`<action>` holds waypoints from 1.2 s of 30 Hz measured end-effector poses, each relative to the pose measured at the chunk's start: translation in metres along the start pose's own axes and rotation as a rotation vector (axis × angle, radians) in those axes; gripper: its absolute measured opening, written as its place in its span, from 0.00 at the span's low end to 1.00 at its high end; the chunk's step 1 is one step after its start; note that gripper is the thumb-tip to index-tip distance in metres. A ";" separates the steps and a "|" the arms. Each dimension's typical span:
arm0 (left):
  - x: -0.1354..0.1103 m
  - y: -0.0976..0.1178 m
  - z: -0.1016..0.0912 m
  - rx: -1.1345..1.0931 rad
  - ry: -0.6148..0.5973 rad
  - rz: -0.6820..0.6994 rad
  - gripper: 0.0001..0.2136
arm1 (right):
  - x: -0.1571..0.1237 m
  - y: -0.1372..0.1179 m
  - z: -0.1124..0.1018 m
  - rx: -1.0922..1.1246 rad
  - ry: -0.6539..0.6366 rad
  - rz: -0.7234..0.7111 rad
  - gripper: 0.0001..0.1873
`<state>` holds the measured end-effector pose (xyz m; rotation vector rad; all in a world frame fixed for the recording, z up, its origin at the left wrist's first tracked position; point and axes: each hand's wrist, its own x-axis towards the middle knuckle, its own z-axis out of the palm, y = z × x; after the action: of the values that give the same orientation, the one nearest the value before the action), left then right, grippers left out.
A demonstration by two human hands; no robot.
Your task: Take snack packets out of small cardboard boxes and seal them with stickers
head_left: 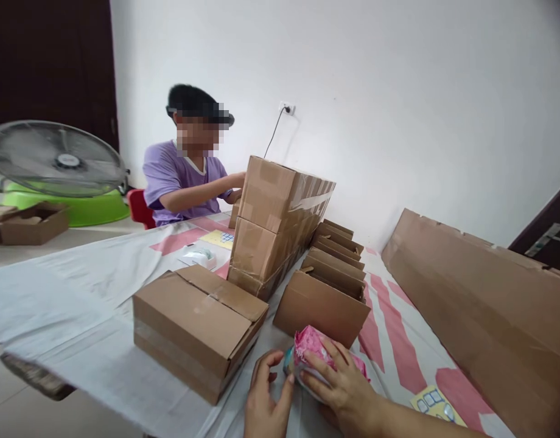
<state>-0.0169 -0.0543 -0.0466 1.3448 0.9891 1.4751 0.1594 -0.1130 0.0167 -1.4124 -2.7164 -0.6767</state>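
The left hand and the right hand are close together, low at the near edge of the surface. Both hold one pink bundle. The right hand lies over the top of it with the fingers curled down. The left hand cups the end, where something round and blue-white pokes out of the pink wrap. Neither hand is wide open; both are bent around the bundle.

It looks like the pink wrap is being pressed snug around the round thing. The wrap looks thin and crinkly, so I think this work calls for a soft, steady hold from both hands, or the wrap may slip off.

The bundle sits just in front of an open box. To the left is a closed box with its flaps down. Behind these is a tall stack of taped boxes, and beside the stack is a row of more open boxes. A big cardboard sheet lies along the right side. A yellow sticker sheet lies near the right arm.

At the far end sits another person in a purple shirt, with hands near the stack. A white tape holder lies near that person. A fan stands far to the left.
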 end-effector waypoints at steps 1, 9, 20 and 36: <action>-0.003 0.001 0.001 -0.004 0.009 0.021 0.14 | 0.001 0.005 0.003 0.013 -0.031 0.012 0.38; -0.010 0.005 -0.002 0.002 -0.051 0.033 0.10 | 0.024 0.059 0.019 0.055 -0.076 0.058 0.36; -0.010 0.019 -0.006 0.006 -0.330 -0.090 0.04 | 0.052 0.117 0.051 0.060 -0.135 0.164 0.36; -0.020 0.037 -0.024 0.179 -0.260 0.868 0.08 | 0.154 -0.035 -0.016 0.666 0.359 0.250 0.50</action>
<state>-0.0439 -0.0844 -0.0201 2.1971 0.3614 1.7651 0.0378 -0.0161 0.0488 -1.2628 -2.1297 0.0094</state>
